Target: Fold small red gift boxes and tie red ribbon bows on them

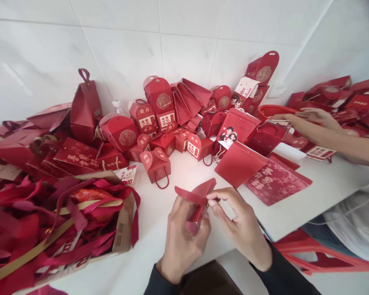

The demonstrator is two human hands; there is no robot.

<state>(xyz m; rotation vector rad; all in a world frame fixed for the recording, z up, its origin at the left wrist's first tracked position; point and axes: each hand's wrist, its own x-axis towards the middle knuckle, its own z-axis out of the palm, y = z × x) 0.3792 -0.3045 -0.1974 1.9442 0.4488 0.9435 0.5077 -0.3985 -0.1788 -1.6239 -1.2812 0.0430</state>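
Note:
Low over the white table, my left hand (184,233) is wrapped around a small red paper gift box (199,194), partly folded, with its flaps standing up. My right hand (238,221) has its thumb and forefinger pinched at the box's right edge; a tiny gold-coloured bit shows there, too small to name. Just beyond stands a finished-looking small red box (156,166) with a cord handle. Flat red printed card sheets (273,180) lie to the right of my hands.
A cardboard carton (124,227) full of red ribbons stands at the left. Many red gift boxes (123,133) are heaped along the tiled wall. On the right, another person's arms (329,131) reach over a red basin (276,110), above a red plastic stool (320,254).

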